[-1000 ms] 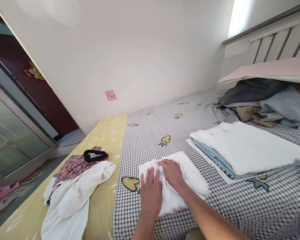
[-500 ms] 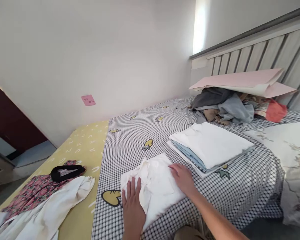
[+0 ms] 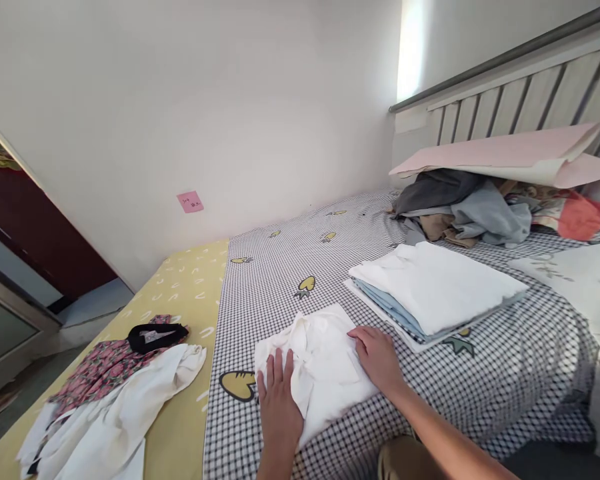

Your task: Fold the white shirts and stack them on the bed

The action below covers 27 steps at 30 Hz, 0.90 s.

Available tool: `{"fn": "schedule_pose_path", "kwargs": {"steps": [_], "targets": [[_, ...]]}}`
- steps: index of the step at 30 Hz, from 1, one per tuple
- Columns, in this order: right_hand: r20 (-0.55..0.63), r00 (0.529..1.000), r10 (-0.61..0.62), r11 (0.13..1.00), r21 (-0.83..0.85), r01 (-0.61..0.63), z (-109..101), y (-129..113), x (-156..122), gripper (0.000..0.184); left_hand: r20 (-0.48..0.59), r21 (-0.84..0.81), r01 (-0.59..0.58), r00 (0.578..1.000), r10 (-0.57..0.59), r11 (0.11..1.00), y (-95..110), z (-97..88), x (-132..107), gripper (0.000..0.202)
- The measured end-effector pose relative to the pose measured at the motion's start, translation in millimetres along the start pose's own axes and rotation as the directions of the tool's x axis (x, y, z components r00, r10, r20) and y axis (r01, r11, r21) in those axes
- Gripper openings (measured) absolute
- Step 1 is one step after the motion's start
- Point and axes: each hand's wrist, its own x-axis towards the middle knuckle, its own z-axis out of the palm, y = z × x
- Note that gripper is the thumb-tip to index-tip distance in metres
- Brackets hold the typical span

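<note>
Hands at work on a folded white garment (image 3: 330,380), which lies on a black-and-white checked bedsheet (image 3: 265,293) directly in front of the person. The left hand (image 3: 280,397) rests palm down on its left part, fingers straight and slightly spread, gripping nothing. The right hand (image 3: 377,360) touches its right edge with fingers curled and close together; whether they pinch the cloth cannot be told.

To the right, near but apart, sits a neat stack of folded clothes (image 3: 440,287), white on top and pale blue beneath. To the left, on a yellow sheet (image 3: 175,427), lie a loose white garment (image 3: 125,413) and a pink floral one (image 3: 95,373).

Possible trouble: the crumpled band (image 3: 301,343) on top looks loose and could set into creases if pressed as it is. A pull at the right edge alone could open the fold, and a wide sweep of the right hand could nudge the stack askew.

The garment is nearly square, so no clear long axis shows. It sits at a slant, one corner towards the wall and one towards the person; its band runs from the far edge towards the person, left of the middle.
</note>
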Motion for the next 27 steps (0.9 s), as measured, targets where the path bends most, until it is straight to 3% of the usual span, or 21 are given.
{"fn": "schedule_pose_path", "kwargs": {"steps": [20,27], "targets": [[-0.007,1.0,-0.001,1.0,-0.017,0.001,-1.9,-4.4,-0.5,0.036,0.059,0.004,0.031,0.998,-0.031,1.0,3.6,-8.8,2.9,0.061],[-0.029,0.999,-0.016,1.0,0.007,0.017,0.9,-1.7,-0.7,0.036,0.032,0.033,0.002,0.999,-0.003,0.999,0.7,-4.2,1.7,0.06]]}}
